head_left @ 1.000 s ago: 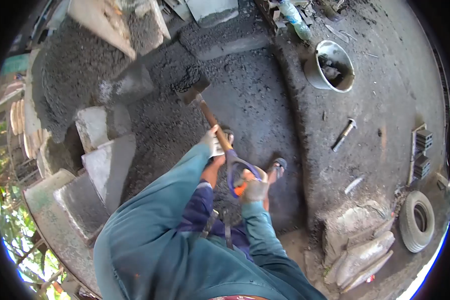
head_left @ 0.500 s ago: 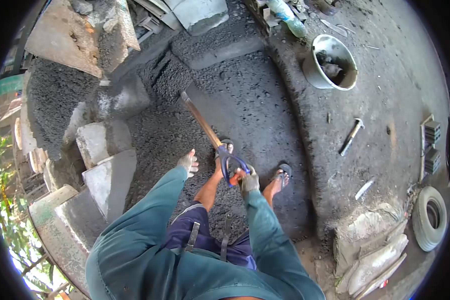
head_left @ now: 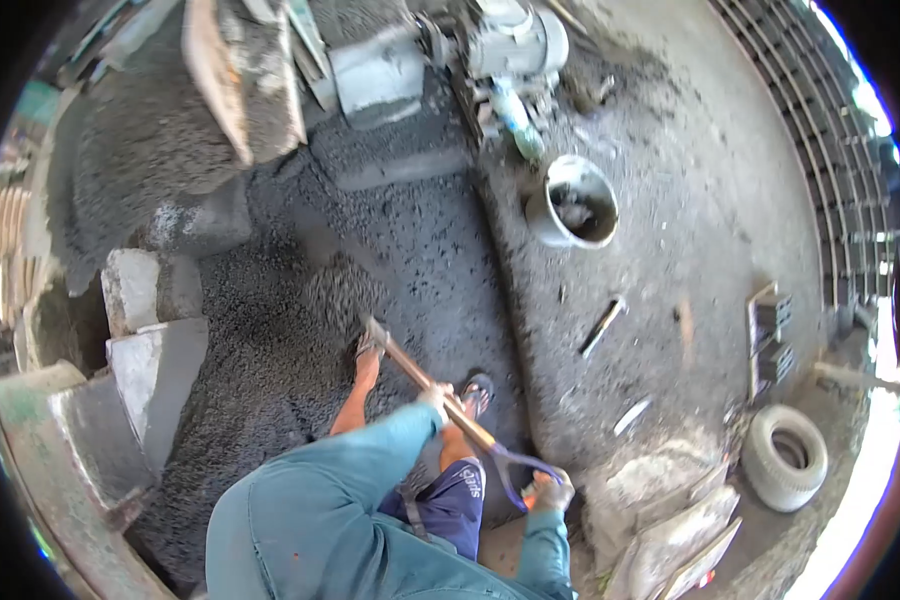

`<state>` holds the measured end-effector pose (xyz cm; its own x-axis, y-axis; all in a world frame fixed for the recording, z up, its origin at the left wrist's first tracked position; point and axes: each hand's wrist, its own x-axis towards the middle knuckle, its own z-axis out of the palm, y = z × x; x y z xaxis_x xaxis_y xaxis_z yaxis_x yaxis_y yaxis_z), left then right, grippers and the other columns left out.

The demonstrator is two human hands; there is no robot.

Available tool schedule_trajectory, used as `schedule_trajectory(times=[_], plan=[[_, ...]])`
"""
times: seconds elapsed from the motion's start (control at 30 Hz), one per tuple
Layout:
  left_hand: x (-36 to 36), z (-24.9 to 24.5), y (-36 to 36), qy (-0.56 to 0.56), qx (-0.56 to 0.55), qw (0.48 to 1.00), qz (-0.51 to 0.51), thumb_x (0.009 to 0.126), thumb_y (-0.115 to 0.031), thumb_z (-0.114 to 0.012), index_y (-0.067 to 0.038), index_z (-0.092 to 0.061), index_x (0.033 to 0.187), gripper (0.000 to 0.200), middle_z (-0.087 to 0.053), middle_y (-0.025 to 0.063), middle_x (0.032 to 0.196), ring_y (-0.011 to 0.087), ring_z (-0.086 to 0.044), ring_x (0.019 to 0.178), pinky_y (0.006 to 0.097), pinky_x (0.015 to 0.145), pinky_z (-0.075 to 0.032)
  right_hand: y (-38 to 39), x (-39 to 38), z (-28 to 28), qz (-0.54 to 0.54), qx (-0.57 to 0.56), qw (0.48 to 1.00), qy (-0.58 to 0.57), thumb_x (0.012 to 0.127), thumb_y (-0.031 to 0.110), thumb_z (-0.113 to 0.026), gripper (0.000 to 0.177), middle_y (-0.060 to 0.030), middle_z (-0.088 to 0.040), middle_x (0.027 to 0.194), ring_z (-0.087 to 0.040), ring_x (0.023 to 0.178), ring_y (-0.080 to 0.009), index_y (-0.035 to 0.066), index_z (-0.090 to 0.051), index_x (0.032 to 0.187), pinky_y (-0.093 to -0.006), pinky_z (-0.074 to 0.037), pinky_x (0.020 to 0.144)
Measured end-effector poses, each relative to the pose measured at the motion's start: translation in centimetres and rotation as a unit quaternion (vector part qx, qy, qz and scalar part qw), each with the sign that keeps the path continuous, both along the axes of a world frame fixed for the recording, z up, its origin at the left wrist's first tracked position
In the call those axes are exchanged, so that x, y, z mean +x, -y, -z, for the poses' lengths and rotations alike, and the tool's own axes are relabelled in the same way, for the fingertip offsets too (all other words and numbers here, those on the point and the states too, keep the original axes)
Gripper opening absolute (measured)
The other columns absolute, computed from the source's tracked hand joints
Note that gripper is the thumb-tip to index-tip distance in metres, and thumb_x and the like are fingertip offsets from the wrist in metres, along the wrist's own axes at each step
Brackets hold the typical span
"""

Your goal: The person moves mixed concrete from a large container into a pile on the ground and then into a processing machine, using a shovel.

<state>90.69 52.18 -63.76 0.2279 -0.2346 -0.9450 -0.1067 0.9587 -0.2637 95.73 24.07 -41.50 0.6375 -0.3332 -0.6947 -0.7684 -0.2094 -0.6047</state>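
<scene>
A shovel [head_left: 406, 362] with a wooden shaft and a blue D-shaped handle slants across the middle of the view. My right hand [head_left: 549, 492], in a pale glove, is closed on the handle's grip at the lower right. My left hand [head_left: 435, 398] wraps round the wooden shaft nearer the blade. Dark, gritty mix [head_left: 342, 292] is heaped on the blade, which it hides; this end is blurred. Beneath lies more of the same mix [head_left: 270, 350], and my sandalled feet stand either side of the shaft.
A raised ledge on the right bears a bucket [head_left: 581, 240], a hammer [head_left: 603, 328] and a tire [head_left: 787, 458]. A motor [head_left: 518, 42] and plastic bottle [head_left: 516, 120] are at the top. Concrete blocks [head_left: 140, 370] and a mix-covered board line the left.
My left hand, open and off the shovel before, now grips the shaft. The loaded shovel has come away from the pile by the blocks, and my right hand has swung lower right.
</scene>
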Motion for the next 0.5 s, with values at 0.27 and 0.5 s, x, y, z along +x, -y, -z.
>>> schedule_trajectory(times=[0.27,0.5], plan=[[-2.8,-13.9,0.0,-0.008,-0.066,0.981,-0.18,0.093,-0.04,-0.056,-0.006,-0.047,0.081,0.037,-0.051,0.0114,0.069,0.0326,-0.058,0.066,0.056,0.077,-0.048,8.3,9.5,-15.5,-0.088,0.105,0.988,-0.072,0.073,-0.001,-0.065,0.019,-0.0082,-0.049,0.062,-0.047,0.044,-0.0257,0.003,-0.057,0.089,-0.044,-0.043,0.04],[-4.7,-33.9,-5.0,-0.076,0.103,0.984,-0.127,0.091,-0.018,-0.059,-0.011,-0.048,0.091,0.013,-0.051,0.0097,0.075,0.0268,-0.049,0.058,0.0519,0.061,-0.048,12.4,11.2,-8.8,-0.093,0.274,0.928,-0.237,0.073,0.01,-0.067,0.016,-0.0069,-0.048,0.06,-0.048,0.05,-0.0272,0.009,-0.051,0.071,-0.0475,-0.044,0.05]])
